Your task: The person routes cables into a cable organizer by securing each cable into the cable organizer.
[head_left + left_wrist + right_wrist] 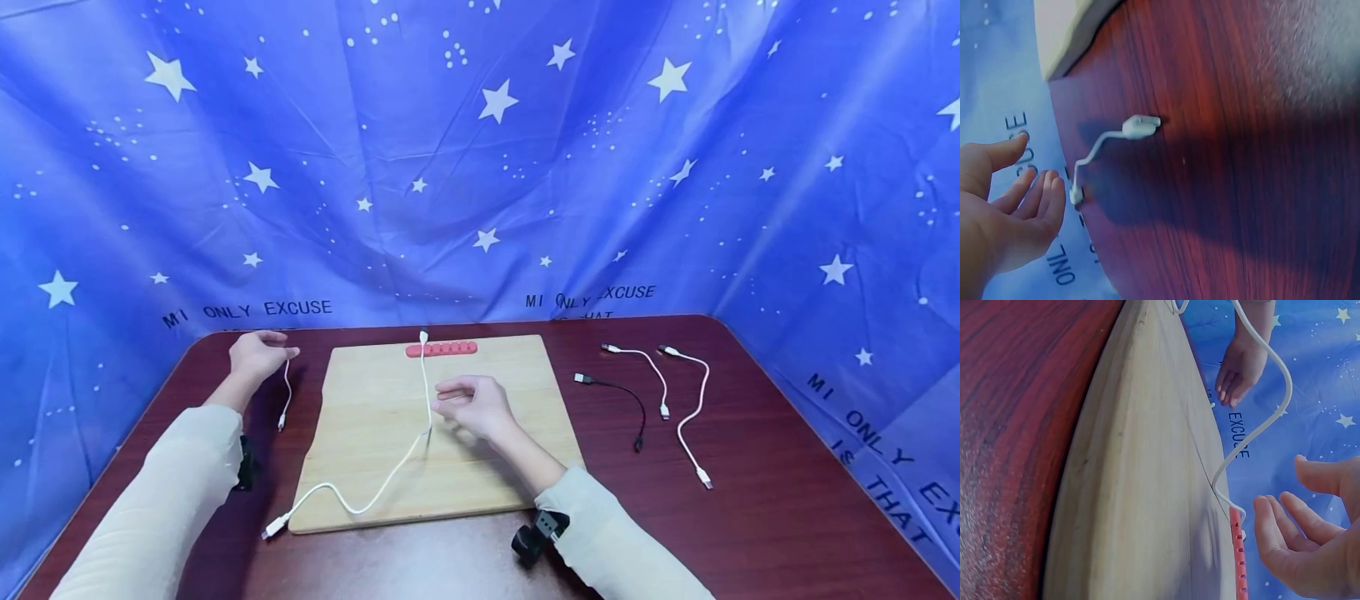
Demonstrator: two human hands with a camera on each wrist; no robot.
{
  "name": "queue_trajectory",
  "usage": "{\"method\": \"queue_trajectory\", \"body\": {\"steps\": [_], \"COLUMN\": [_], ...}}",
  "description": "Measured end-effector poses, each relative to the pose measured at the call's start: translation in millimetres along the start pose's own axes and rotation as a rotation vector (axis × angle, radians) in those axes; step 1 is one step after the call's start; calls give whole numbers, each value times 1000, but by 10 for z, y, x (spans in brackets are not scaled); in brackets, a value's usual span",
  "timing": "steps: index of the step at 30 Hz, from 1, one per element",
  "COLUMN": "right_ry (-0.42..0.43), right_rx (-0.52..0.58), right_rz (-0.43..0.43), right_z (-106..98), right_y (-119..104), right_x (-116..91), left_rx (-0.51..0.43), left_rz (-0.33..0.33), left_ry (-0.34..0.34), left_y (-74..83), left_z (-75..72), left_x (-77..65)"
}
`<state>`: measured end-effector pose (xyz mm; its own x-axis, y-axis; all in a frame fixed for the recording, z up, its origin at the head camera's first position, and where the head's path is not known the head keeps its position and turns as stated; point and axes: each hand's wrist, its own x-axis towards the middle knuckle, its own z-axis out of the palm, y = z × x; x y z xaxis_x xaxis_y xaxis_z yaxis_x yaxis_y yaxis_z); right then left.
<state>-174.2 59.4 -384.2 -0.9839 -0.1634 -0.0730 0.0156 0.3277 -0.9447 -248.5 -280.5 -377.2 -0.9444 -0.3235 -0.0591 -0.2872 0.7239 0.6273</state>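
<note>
A long white USB cable (pixel 396 468) runs from the red cable holder (pixel 450 349) down across the wooden board (pixel 360 392), its near plug lying past the board's front left corner. My right hand (pixel 476 406) hovers just right of this cable, thumb and fingers apart, holding nothing. In the right wrist view, the cable arcs up from the red holder beside that hand. At the left, my left hand (pixel 258 354) is above a short white cable (pixel 1107 134). Its thumb and fingers are spread with nothing between them in the left wrist view.
Right of the board, a short black cable (pixel 618 386) and two white cables, one shorter (pixel 651 367) and one longer (pixel 701 396), lie on the dark red wooden table (pixel 780 517). A blue star-patterned curtain (pixel 420 167) hangs behind the table.
</note>
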Motion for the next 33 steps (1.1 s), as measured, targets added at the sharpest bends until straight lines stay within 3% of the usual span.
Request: {"method": "queue_trajectory", "body": {"steps": [9, 18, 22, 25, 28, 33], "right_ry": [-18, -31, -37, -42, -49, -65], "right_rx": [17, 8, 5, 9, 19, 48], "right_rz": [-5, -13, -7, -9, -4, 23], "right_z": [43, 76, 81, 87, 100, 145], "right_y": [-71, -117, -134, -152, -163, -165], "right_x": [11, 24, 31, 34, 40, 64], "left_rx": [-34, 29, 177, 383, 505, 490], "left_rz": [-81, -105, -117, -107, -81, -74], "left_ry": [77, 58, 27, -43, -102, -86], "left_y": [-101, -102, -85, -60, -52, -81], "left_z": [-11, 31, 32, 30, 31, 48], "left_x": [76, 183, 220, 247, 270, 272]}}
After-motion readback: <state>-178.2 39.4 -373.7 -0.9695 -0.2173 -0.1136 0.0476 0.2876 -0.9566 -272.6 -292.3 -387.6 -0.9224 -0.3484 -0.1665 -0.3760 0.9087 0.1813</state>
